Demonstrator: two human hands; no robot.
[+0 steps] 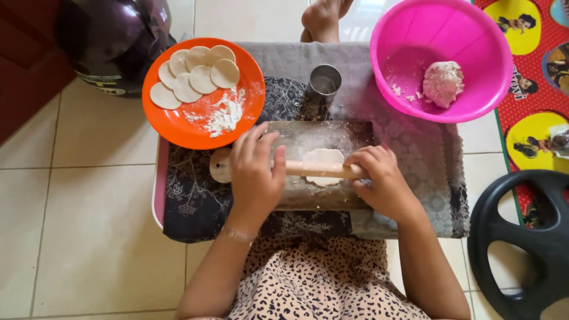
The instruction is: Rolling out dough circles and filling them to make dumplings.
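Left hand (255, 175): we see it laid palm-down over the left part of the rolling pin (320, 169), fingers spread and curled loosely round it.
Right hand (382, 181): we see it clasped on the right end of the rolling pin, fingers folded over the wood.
Rolling pin: it lies crosswise on the board (320, 195), its rounded left end sticking out past the left hand.
Dough sheet (323, 159): a thin pale round under the middle of the pin, between our two hands, near the board's far edge.
Board: a floured slab at the middle of the desk (195, 207), which is draped in a dark patterned cloth.
Orange plate (189, 130): at the desk's far left corner, overhanging the edge; it carries cut dough discs (195, 74) overlapping on its far side and a heap of loose flour (225, 115) nearer us.
Metal cup (324, 83): upright at the far edge of the desk, just beyond the board.
Pink bowl (415, 35): at the far right corner, holding a lump of dough (443, 83) and crumbs.
Floor: pale tiles; a black ring-shaped thing (521, 237) lies off the desk's right edge.
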